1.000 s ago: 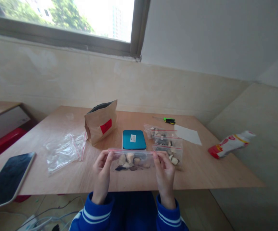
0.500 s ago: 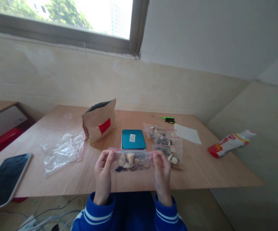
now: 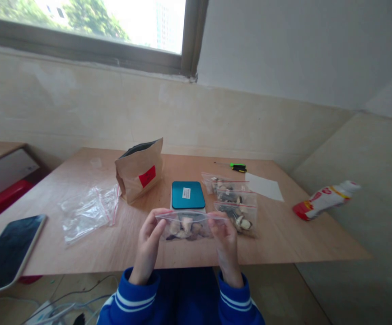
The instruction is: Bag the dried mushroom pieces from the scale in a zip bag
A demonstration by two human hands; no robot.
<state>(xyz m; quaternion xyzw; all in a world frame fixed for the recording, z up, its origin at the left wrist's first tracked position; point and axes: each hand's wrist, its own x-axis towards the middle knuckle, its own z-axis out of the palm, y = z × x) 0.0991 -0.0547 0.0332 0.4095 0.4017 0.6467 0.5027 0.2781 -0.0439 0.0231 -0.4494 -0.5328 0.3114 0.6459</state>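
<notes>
While left hand (image 3: 150, 234), right hand (image 3: 226, 237) pinch zip bag (image 3: 196, 220): pale chunks (image 3: 184, 229) inside.

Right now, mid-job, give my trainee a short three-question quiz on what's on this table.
1. True or false: the left hand and the right hand both hold the small zip bag.
2. What lies on the table just beyond that bag? A) teal scale B) red cup C) laptop
3. Fill in: the brown paper bag stands with its top ____.
Key: 1 true; 2 A; 3 open.
</notes>
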